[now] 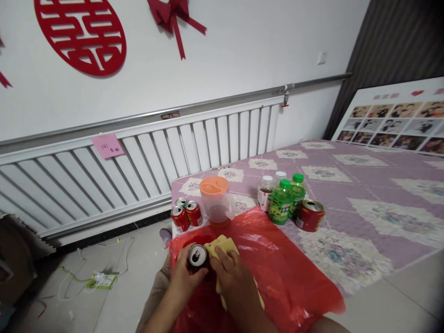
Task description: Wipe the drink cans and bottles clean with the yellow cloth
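An opened, dark-sided drink can (198,257) stands upright in my left hand (185,273), whose fingers and thumb wrap around it. My right hand (231,273) grips a folded yellow cloth (222,243) and presses it against the can's right side. Both hands are over a red plastic sheet (277,263) spread on the table's near corner. Beyond the left hand stand several small drink cans (193,213), two of them red. A clear pitcher with an orange lid (214,186) is just behind the cloth.
Green-capped bottles (280,203), white-capped bottles (265,192) and a wide red can (310,216) stand on the patterned tablecloth (326,173). A white radiator (194,143) runs behind. On the floor at left lies a power strip (102,280) with loose cables. A photo board (398,120) leans at the right.
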Available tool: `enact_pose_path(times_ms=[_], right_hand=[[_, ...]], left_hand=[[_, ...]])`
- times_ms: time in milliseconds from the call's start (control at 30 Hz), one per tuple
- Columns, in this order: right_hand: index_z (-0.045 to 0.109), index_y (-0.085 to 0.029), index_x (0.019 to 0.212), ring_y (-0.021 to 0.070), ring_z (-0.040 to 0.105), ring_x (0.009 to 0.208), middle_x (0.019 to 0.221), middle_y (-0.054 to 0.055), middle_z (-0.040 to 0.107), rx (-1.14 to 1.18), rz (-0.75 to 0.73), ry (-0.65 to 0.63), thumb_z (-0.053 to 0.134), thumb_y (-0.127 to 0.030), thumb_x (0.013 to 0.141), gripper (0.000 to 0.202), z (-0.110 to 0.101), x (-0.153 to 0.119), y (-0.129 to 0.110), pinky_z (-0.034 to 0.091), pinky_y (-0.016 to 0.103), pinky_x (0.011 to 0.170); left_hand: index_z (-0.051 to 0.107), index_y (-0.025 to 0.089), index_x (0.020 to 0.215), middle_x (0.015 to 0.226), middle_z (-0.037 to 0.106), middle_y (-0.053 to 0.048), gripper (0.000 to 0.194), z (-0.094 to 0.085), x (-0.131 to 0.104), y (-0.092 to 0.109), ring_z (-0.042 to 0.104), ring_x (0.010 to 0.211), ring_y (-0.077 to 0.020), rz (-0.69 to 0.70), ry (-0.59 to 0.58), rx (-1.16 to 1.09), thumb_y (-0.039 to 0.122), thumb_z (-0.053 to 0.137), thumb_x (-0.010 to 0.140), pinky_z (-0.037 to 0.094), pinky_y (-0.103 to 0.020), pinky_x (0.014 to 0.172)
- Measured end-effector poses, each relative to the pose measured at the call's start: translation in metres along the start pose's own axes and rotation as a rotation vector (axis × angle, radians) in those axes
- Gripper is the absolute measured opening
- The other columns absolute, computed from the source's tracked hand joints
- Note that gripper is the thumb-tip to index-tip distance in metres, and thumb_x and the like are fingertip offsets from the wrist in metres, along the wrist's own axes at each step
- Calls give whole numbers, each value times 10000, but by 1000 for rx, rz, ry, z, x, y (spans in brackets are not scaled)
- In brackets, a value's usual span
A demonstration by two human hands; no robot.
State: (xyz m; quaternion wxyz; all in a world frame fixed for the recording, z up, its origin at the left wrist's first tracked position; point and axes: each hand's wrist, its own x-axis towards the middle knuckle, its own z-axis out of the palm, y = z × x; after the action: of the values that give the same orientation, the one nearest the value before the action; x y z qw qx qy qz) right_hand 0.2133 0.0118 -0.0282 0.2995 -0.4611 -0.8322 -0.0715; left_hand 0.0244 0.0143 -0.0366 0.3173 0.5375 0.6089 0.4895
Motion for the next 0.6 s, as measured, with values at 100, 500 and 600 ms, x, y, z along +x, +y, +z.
enact_pose_path(times_ms=[100, 500, 600], right_hand=[[663, -263, 1278, 270, 627, 1054, 1309, 19, 708, -42, -7, -73, 630, -41, 854, 480, 6, -1, -1, 530, 380, 817], [520, -214, 1458, 326, 559, 1301, 1448, 99, 616, 143, 148, -262, 668, -88, 767, 718, -11, 1, 0, 502, 483, 1039], [497, -142, 1476, 333, 522, 1358, 1470, 165, 583, 203, 202, -325, 707, -109, 741, 765, -17, 2, 3, 474, 488, 1091]], left_hand=[[596, 221, 1275, 1327, 642, -117, 702, -1, 2, -6, 594, 1276, -350, 16, -31, -39, 158, 779, 600, 445, -547, 1133], [573, 185, 1226, 1246, 672, -125, 624, -4, 5, -10, 649, 1189, -327, 13, -92, -165, 178, 707, 618, 519, -507, 1062], [579, 185, 1234, 1248, 677, -119, 622, -5, 4, -9, 645, 1200, -324, 12, -102, -163, 184, 711, 626, 512, -493, 1071]])
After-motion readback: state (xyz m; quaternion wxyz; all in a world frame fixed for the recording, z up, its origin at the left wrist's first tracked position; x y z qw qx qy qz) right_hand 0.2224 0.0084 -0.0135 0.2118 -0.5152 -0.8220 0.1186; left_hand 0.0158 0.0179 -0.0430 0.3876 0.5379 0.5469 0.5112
